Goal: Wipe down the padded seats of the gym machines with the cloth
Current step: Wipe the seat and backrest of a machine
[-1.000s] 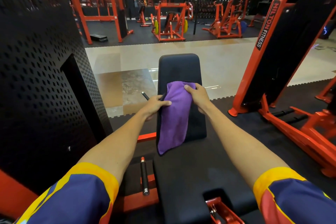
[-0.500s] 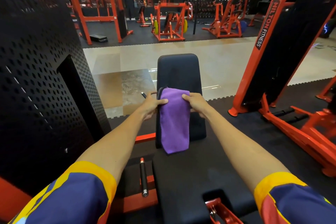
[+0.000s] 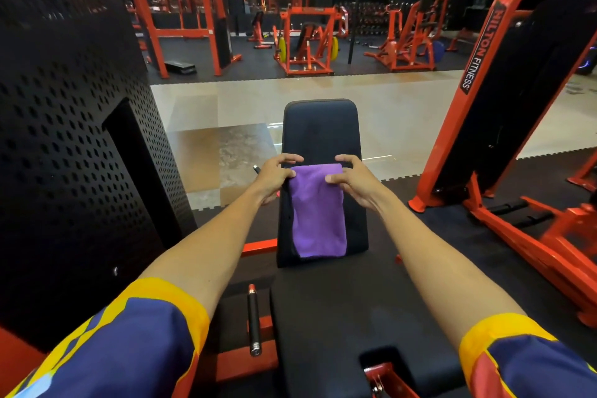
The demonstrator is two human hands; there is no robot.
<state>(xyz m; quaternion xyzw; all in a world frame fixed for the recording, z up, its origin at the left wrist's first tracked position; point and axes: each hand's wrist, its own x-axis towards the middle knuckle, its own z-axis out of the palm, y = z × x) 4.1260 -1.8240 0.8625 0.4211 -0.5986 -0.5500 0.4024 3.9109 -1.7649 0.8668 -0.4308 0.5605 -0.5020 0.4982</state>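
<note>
At the left of the frame a black perforated panel point(image 3: 64, 139) is standing tall, and beside it, from the lower left corner, the left arm is reaching forward out of a blue sleeve with a yellow cuff point(image 3: 155, 326), almost straight at the elbow. The left hand point(image 3: 273, 178) is sitting at the left edge of the upright black pad point(image 3: 319, 129) in the middle of the frame, its fingers curling over that edge while the thumb is pinching the upper left corner of the purple cloth point(image 3: 318, 213). The cloth is hanging flat against the face of the pad, its top edge lying between the two hands and its bottom edge ending just above the black seat point(image 3: 339, 317) below. The right hand point(image 3: 353, 181) is mirroring the left, with fingers bent above the top edge and the thumb gripping the upper right corner of the cloth, wrist slightly raised. The right arm is stretching in from the lower right corner, from a matching sleeve point(image 3: 523, 362). At the right of the frame a slanted orange machine frame point(image 3: 436, 171) is carrying a black strip of writing point(image 3: 478, 52) running down its length, reading "HILTON FITNESS", though the first letter is showing unclearly.
</note>
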